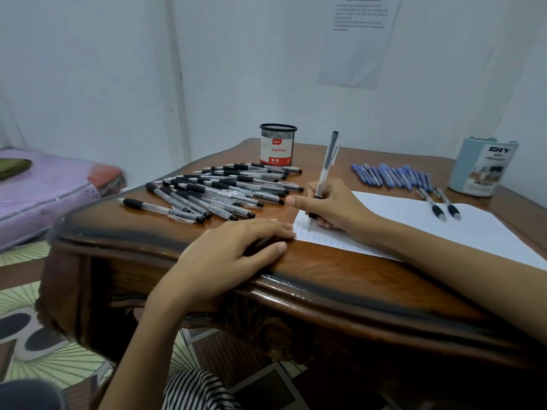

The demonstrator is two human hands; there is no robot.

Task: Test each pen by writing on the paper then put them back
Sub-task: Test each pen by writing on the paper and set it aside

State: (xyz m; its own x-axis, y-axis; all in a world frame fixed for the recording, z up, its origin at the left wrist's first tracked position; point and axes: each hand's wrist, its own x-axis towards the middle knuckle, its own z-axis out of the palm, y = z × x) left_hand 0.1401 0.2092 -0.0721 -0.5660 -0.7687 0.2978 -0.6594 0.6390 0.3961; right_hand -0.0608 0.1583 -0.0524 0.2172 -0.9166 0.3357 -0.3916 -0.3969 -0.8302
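Right hand (331,205) pinching a pen (327,164) — tip on the paper (429,229), left hand (236,247) flat, fingers relaxed, on the table (325,276)

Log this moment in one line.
right hand grips pen, tip on paper | left hand flat on table | black pens piled beside

A dark brown, glossy wooden table (325,270) with a curved, carved near edge carries everything. On its left half lies a loose pile of clear plastic ballpoint pens with black grips (225,190), fanned side by side. Just beyond the pile, at the far edge, a black wire-mesh cup with a red and white "Ball Pens" label (278,145) stands upright. Far right lies a row of blue pens (393,176), and right of them stands a pale blue plastic desk organiser (482,167). A white paper sheet (399,211) covers the near right. The left hand (236,247) lies flat at the near edge, fingertips at the sheet's corner.
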